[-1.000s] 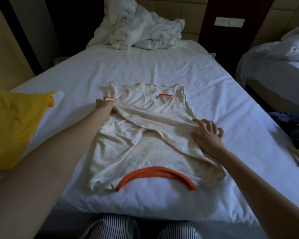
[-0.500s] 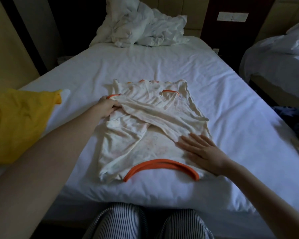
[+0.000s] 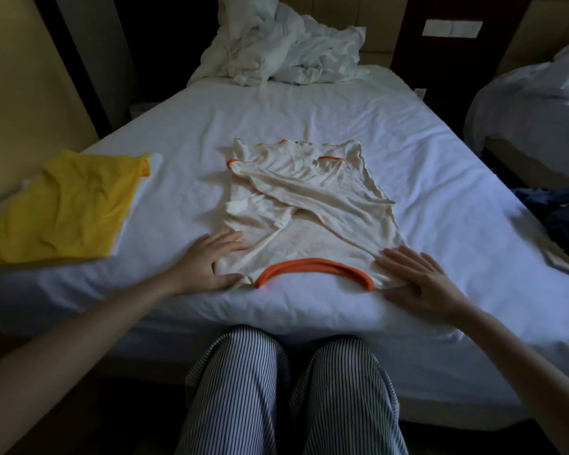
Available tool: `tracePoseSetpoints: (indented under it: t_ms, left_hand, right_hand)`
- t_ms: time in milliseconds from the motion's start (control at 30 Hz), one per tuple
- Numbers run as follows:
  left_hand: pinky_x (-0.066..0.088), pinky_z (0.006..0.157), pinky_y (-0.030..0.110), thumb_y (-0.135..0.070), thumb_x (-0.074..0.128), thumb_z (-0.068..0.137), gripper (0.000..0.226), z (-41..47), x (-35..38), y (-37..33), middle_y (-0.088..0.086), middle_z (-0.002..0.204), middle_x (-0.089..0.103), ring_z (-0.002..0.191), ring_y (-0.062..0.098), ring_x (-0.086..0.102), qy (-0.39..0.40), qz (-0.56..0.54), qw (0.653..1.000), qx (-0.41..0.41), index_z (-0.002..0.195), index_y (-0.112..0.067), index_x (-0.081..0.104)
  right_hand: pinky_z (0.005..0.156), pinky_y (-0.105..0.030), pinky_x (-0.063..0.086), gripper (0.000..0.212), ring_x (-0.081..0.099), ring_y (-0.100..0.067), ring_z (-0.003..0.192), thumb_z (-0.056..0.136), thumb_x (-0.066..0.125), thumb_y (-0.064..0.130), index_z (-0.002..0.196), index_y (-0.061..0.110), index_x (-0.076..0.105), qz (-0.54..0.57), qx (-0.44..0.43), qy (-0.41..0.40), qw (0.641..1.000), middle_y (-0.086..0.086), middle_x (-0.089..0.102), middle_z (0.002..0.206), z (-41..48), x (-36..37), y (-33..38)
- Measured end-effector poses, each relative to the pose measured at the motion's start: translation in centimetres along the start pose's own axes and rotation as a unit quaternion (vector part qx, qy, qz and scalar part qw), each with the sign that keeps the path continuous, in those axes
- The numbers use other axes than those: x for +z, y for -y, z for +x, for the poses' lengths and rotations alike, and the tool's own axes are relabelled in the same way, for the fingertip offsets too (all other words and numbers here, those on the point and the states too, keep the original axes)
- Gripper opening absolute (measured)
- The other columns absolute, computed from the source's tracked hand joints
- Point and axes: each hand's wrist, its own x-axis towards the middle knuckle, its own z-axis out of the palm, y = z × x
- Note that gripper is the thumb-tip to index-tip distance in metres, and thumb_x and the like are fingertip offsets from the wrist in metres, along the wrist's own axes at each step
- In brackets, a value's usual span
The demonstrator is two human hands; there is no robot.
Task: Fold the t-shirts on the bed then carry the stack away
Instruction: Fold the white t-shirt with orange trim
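On bed: cream shirt, orange collar nearest us.
Left hand: our fingers flat on its corner (gripping nothing).
Right hand: flat likewise.

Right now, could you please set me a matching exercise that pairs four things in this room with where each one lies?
Things:
1. cream t-shirt
2. yellow t-shirt
3. crumpled white bedding
4. dark blue clothing

Places:
A. left side of the bed
B. far right of the view
C. middle of the bed, towards the near edge
D. far end of the bed

Pairs: 1-C, 2-A, 3-D, 4-B
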Motion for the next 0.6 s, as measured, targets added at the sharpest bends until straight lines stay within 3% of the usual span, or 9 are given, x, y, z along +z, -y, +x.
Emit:
tracePoseSetpoints:
  t_ms: [100, 167, 267, 333, 367, 433, 500, 533, 600]
  left_hand:
    - [0.012, 0.114, 0.038, -0.097, 0.023, 0.056, 0.103, -0.9, -0.4, -0.6, -0.010, 0.153, 0.016, 0.141, 0.005, 0.008, 0.044, 0.070, 0.997, -0.002, 0.141, -0.038, 0.027]
    - [0.010, 0.114, 0.036, -0.095, 0.022, 0.057, 0.106, -1.0, -0.7, -1.0, -0.012, 0.154, 0.008, 0.143, 0.008, 0.003, 0.082, 0.111, 0.990, 0.000, 0.145, -0.036, 0.021]
    - [0.019, 0.114, 0.035, -0.058, 0.032, 0.077, 0.071, -1.0, -1.0, -1.8, 0.005, 0.152, 0.029, 0.141, 0.016, 0.020, 0.039, 0.000, 0.999, -0.033, 0.140, -0.027, 0.040]
    - [0.025, 0.108, 0.014, -0.030, 0.049, 0.092, 0.044, -1.1, -1.7, -2.7, 0.019, 0.141, 0.044, 0.131, 0.011, 0.034, -0.002, -0.126, 0.990, -0.060, 0.131, -0.011, 0.054]
    - [0.028, 0.099, 0.005, -0.016, 0.053, 0.095, 0.036, -1.1, -2.1, -3.1, 0.021, 0.136, 0.049, 0.123, 0.003, 0.042, -0.025, -0.174, 0.980, -0.089, 0.128, -0.002, 0.055]
    - [0.035, 0.082, 0.004, -0.006, 0.049, 0.096, 0.031, -1.5, -3.2, -3.7, 0.016, 0.128, 0.056, 0.108, 0.001, 0.050, -0.079, -0.204, 0.965, -0.143, 0.125, 0.002, 0.055]
    - [0.036, 0.073, 0.007, -0.010, 0.046, 0.098, 0.030, -1.9, -4.4, -4.4, 0.007, 0.118, 0.056, 0.106, 0.010, 0.049, -0.125, -0.211, 0.955, -0.168, 0.124, 0.000, 0.056]
    - [0.035, 0.073, 0.009, -0.013, 0.045, 0.099, 0.030, -2.2, -5.0, -4.9, 0.004, 0.114, 0.056, 0.105, 0.012, 0.048, -0.136, -0.215, 0.951, -0.175, 0.123, -0.001, 0.057]
    - [0.034, 0.079, 0.015, -0.017, 0.043, 0.100, 0.028, -2.7, -5.8, -5.3, 0.002, 0.110, 0.057, 0.105, 0.017, 0.052, -0.161, -0.215, 0.946, -0.182, 0.120, -0.005, 0.059]
  right_hand:
    - [0.111, -0.036, 0.014, 0.065, 0.020, -0.008, 0.136, 0.080, 0.027, 0.063, 0.139, 0.037, 0.024, 0.019, 0.045, 0.022, 0.999, 0.021, 0.025, 0.143, 0.0, -0.1, 0.4]
    - [0.112, -0.035, 0.012, 0.062, 0.017, -0.005, 0.135, 0.078, 0.022, 0.058, 0.137, 0.039, 0.025, 0.041, 0.061, 0.036, 0.997, 0.023, 0.024, 0.141, 0.3, -0.4, 0.8]
    - [0.112, -0.037, 0.012, 0.064, 0.018, -0.005, 0.135, 0.075, 0.018, 0.059, 0.135, 0.039, 0.027, 0.060, 0.081, 0.058, 0.993, 0.021, 0.027, 0.140, 0.4, -1.0, 1.2]
    - [0.112, -0.040, 0.016, 0.062, 0.024, -0.013, 0.139, 0.083, 0.024, 0.055, 0.138, 0.030, 0.032, 0.060, 0.079, 0.075, 0.992, 0.008, 0.036, 0.145, 0.5, -1.5, 1.2]
    - [0.112, -0.040, 0.016, 0.053, 0.029, -0.018, 0.139, 0.091, 0.031, 0.045, 0.139, 0.023, 0.036, 0.060, 0.084, 0.080, 0.991, -0.001, 0.040, 0.145, 0.6, -1.9, 1.3]
    - [0.109, -0.033, 0.018, 0.038, 0.041, -0.025, 0.132, 0.100, 0.041, 0.020, 0.134, 0.006, 0.048, 0.066, 0.118, 0.083, 0.987, -0.016, 0.051, 0.135, 0.6, -3.0, 1.8]
    - [0.087, -0.025, 0.034, 0.033, 0.057, -0.028, 0.100, 0.099, 0.043, 0.016, 0.112, -0.009, 0.060, 0.095, 0.146, 0.069, 0.982, -0.021, 0.064, 0.098, 0.7, -4.1, 3.0]
    - [0.072, -0.022, 0.036, 0.033, 0.055, -0.023, 0.084, 0.099, 0.043, 0.018, 0.094, -0.009, 0.061, 0.108, 0.154, 0.057, 0.980, -0.017, 0.060, 0.080, 0.7, -4.8, 3.9]
    - [0.059, -0.020, 0.033, 0.031, 0.046, -0.018, 0.075, 0.099, 0.044, 0.020, 0.077, 0.001, 0.056, 0.146, 0.161, 0.026, 0.976, -0.011, 0.052, 0.073, 0.6, -6.1, 5.7]
